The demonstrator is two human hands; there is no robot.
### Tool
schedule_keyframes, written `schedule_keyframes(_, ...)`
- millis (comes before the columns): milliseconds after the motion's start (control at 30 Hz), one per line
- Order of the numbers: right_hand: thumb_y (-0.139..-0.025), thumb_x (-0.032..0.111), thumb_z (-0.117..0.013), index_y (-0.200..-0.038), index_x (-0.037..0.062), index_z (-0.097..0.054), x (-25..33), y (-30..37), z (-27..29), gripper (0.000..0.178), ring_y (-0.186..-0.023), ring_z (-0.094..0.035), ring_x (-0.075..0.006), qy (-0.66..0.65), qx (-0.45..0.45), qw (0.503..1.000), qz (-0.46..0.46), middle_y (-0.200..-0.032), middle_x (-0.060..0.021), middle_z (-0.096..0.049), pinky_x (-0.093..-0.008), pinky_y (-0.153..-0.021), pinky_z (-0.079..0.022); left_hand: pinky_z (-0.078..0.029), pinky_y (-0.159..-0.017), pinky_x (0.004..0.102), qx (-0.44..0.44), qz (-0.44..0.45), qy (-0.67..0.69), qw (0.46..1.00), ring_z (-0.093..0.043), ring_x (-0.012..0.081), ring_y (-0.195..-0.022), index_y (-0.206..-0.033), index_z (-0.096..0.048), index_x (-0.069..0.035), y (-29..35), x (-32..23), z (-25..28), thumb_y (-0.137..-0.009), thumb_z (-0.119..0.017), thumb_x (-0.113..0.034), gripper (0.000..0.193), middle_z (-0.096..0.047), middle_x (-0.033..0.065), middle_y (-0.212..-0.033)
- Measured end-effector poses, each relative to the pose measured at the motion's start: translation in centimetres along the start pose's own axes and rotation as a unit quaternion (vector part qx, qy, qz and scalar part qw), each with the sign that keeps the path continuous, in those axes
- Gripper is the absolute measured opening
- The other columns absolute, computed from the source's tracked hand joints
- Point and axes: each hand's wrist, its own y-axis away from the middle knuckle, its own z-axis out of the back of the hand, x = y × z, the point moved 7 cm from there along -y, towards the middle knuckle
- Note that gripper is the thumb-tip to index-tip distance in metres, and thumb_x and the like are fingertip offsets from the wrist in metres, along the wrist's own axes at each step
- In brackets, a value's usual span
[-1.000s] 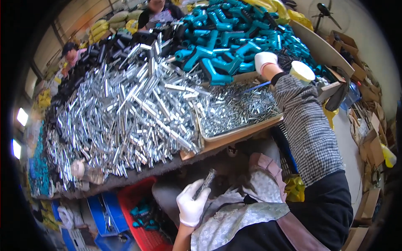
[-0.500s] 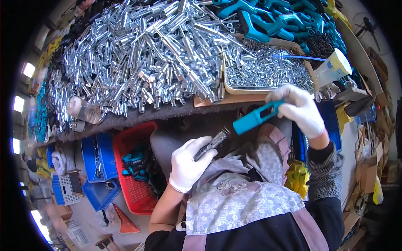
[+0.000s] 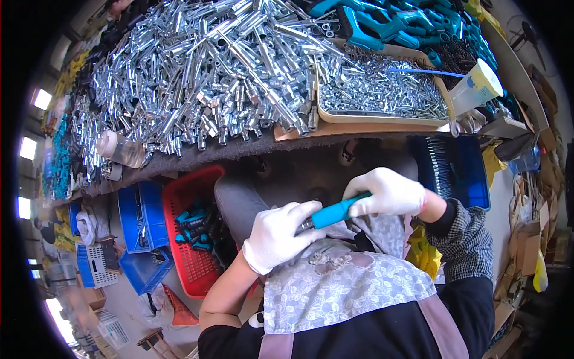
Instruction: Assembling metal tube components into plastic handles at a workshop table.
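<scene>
Before the parts-heaped counter (image 3: 239, 149), right grip (image 3: 387, 192) clamps teal sleeve (image 3: 333, 213), long axis pointing left. Left grip (image 3: 278, 236) apparently clasps metal shaft (image 3: 305, 225).

Teal handle (image 3: 333, 213), leaf-patterned grey apron (image 3: 353, 296), black-and-white checked sleeve (image 3: 471, 242), red basket (image 3: 194, 272)

your left hand (image 3: 278, 236) and right hand (image 3: 388, 192): white gloves (image 3: 266, 242) | your right sleeve (image 3: 470, 242): black-and-white check | your top (image 3: 359, 335): black | your apron (image 3: 347, 293): grey, leaf-patterned, mauve straps (image 3: 441, 326)

Clear btl (image 3: 127, 152) lies on bench (image 3: 239, 151) edge, L; paper cup (image 3: 478, 90), blk fan (image 3: 528, 31) & cardboard (image 3: 527, 254) at R.
</scene>
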Motion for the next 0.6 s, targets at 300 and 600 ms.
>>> schedule_keyframes(300, -0.092, 0.033, -0.073, -0.137, -0.0028, -0.055, -0.8, -0.6, -4.6, 0.06, -0.062, -0.061, -0.0114, -0.18, 0.034, 0.983, 0.018, -0.098, -0.0126, -0.071, -0.0275, -0.057, -0.051, -0.054, -0.062, 0.0378, 0.074, -0.009, -0.012, 0.997, -0.068, 0.0305, -0.067, -0.117, -0.069, -0.006, 0.2, -0.9, -1.5, -0.071, -0.086, -0.035, 0.057, -0.066, 0.0135, -0.08)
schedule_keyframes(600, -0.089, 0.026, -0.074, -0.14, -0.0029, -0.053, 0.6, -2.2, -4.2, 0.063, -0.066, -0.067, -0.0146, -0.12, 0.001, 0.99, 0.079, -0.092, -0.0152, -0.071, -0.0294, -0.061, -0.054, -0.057, -0.067, 0.0384, 0.08, -0.016, 0.004, 0.997, -0.071, 0.0319, -0.074, -0.116, -0.069, -0.006, -1.1, -0.9, -3.5, -0.072, -0.085, -0.03, 0.053, -0.07, 0.0139, -0.086)
